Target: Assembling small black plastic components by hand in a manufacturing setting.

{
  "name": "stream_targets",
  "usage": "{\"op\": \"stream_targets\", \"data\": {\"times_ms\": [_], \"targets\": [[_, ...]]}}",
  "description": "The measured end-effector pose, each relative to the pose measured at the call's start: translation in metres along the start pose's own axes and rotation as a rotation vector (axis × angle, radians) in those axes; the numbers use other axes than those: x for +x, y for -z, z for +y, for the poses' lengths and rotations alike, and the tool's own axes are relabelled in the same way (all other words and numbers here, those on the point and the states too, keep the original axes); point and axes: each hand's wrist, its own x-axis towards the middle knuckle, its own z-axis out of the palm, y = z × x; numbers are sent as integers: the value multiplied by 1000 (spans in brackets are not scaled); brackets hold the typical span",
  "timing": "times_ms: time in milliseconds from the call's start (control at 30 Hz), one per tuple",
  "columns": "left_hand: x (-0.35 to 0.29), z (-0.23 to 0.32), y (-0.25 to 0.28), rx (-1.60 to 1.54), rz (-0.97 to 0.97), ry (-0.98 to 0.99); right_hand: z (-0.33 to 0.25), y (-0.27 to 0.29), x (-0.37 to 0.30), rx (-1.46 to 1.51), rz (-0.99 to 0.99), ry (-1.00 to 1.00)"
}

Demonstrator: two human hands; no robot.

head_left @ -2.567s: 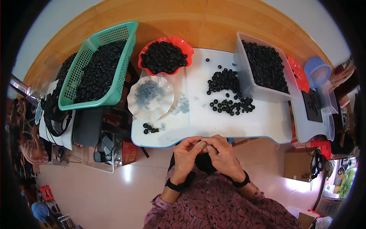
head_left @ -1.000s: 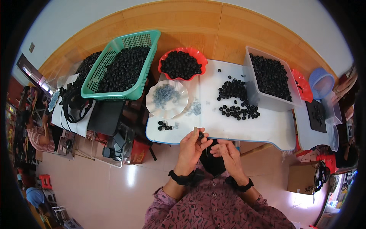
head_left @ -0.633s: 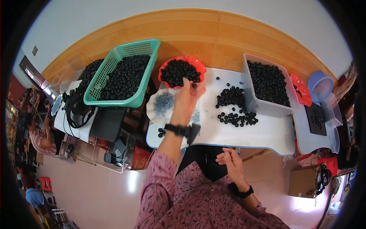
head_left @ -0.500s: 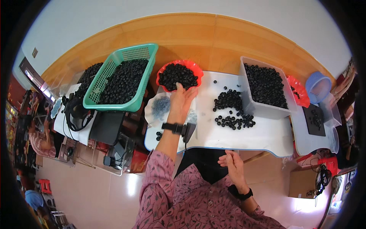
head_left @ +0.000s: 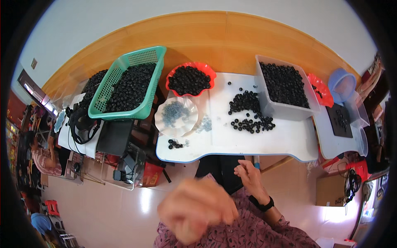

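My left hand (head_left: 197, 211) is raised close to the camera in front of my chest. It is smeared by motion, with its fingers seemingly bent; whether anything is in them cannot be seen. My right hand (head_left: 251, 178) hangs just off the table's front edge, fingers curled in and closed; anything inside is hidden. On the white table (head_left: 231, 146) stand a red scalloped bowl (head_left: 212, 72) of small round black parts and a white scalloped plate (head_left: 161, 124) with tiny clear bluish pieces. Loose black parts (head_left: 248, 107) lie in a pile to the right.
A green basket (head_left: 142, 113) full of black parts stands at the left, and a translucent bin (head_left: 285, 107) of them at the right. Farther right are another red dish (head_left: 326, 97), a blue basket (head_left: 342, 85) and a cardboard box (head_left: 328, 193). A person (head_left: 47, 159) sits far left.
My left hand has left the red bowl and come back toward my chest, up near the camera. My right hand stays in about the same place, still closed.
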Motion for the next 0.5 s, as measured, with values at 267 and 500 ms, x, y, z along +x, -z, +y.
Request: {"op": "stream_targets", "data": {"times_ms": [267,500], "targets": [[-16,49,-33,-382,-104,-103,6,5,-6,-158,-57,105],[0,33,-45,-540,-171,-386,11,10,-10,-276,-58,126]]}}
